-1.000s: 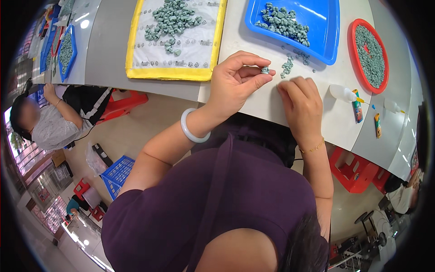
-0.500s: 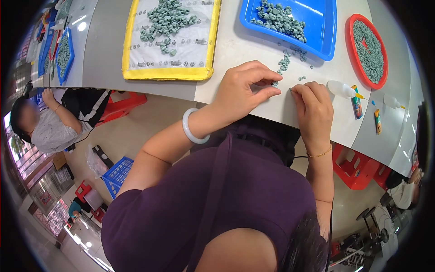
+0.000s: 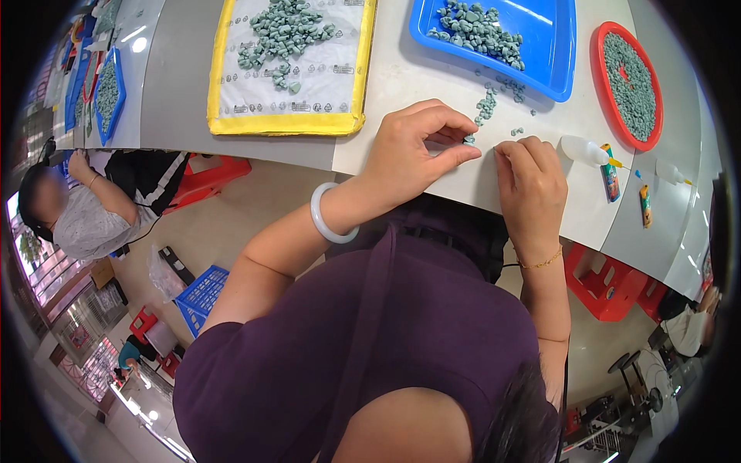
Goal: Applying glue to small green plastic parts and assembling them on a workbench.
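Observation:
My left hand (image 3: 421, 147) hovers over the near table edge, thumb and fingers pinching a small grey-green stone-like piece (image 3: 468, 140). Just to its right, my right hand (image 3: 534, 174) has its thumb and fingertips pressed together. Anything between them is too small to make out. Beyond the left fingertips, a short trail of similar loose pieces (image 3: 485, 106) lies on the white table. A blue tray (image 3: 552, 46) farther back holds more of them. Close to my right hand lies a white squeeze bottle (image 3: 580, 150) with a yellow nozzle.
Grey-green pieces (image 3: 285, 38) are heaped on a yellow-edged board (image 3: 285, 126) at the far left. A red round tray (image 3: 600, 89) of smaller pieces stands right. Small coloured tubes (image 3: 610, 174) lie beside the bottle. Another person (image 3: 100, 208) sits at left; red stools (image 3: 606, 285) stand below the table.
Both hands have barely moved. The piece in my left fingertips sits slightly higher and shows a little more; my right fingertips have shifted very slightly.

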Demonstrator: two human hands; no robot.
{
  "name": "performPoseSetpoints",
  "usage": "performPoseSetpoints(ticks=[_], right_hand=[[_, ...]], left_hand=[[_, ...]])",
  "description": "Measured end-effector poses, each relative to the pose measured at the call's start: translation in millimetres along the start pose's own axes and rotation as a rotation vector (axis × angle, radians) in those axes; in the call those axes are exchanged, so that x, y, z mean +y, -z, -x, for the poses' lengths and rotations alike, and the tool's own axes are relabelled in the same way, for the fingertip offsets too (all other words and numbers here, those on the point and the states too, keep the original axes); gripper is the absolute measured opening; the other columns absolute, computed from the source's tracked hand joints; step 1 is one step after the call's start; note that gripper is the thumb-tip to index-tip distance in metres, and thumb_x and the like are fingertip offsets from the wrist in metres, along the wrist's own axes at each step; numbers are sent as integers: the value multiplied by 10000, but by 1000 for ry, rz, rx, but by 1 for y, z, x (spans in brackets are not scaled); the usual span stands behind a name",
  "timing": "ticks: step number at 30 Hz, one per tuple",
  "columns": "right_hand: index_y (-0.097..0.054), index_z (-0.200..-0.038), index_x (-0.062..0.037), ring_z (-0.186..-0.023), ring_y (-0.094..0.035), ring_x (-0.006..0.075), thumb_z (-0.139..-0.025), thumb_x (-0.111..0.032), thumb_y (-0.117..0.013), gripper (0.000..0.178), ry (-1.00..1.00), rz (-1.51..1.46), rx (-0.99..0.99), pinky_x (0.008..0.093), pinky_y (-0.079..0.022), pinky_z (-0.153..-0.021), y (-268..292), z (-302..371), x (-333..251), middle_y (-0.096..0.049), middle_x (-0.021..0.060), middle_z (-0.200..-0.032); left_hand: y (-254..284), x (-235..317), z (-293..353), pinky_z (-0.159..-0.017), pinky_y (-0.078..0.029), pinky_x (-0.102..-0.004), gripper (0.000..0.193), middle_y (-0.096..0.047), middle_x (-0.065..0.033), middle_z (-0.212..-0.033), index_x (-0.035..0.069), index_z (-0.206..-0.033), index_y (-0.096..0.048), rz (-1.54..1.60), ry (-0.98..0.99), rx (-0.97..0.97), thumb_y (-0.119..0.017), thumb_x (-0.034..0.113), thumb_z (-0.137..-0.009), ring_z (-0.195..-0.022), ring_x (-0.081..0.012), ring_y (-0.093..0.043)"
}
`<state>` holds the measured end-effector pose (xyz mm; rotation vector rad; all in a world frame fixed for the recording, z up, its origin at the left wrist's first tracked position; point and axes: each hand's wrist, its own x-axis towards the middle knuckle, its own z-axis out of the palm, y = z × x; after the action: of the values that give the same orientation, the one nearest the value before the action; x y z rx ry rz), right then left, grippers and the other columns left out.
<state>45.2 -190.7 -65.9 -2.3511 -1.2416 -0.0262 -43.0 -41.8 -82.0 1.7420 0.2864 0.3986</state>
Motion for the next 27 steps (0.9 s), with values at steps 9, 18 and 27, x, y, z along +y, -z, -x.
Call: performPoseSetpoints(ticks=[9, 18, 27], right_hand=[[-595, -791, -9, -644, -528, 157, -742, 19, -616, 60, -236, -628, -38, 254, -424, -593, 3, -1, -4, -541, 52, -730], [-590, -811, 12, -670, -470, 75, -781, -1, -624, 47, -283, -789, -103, 199, -378, -603, -2, -4, -4, -529, 19, -777], [-604, -849, 10, -709, -499, 63, -776, 23, -632, 79, -483, -1102, -273, 191, -401, -627, -3, -8, 6, -546, 7, -795]], left_hand=[[0, -3, 1, -652, -484, -257, 212, -632, -80, -803, 28, -850, -664, -10, -40, -9, -747, 38, -655, -713, -166, -606], [-1, -5, 2, -625, -484, -259, 220, -638, -77, -766, 46, -841, -678, -31, -92, -16, -761, 64, -639, -693, -172, -607], [5, -9, 3, -601, -489, -248, 201, -645, -87, -778, 27, -836, -683, -14, -142, -70, -744, 3, -646, -676, -170, -618]])
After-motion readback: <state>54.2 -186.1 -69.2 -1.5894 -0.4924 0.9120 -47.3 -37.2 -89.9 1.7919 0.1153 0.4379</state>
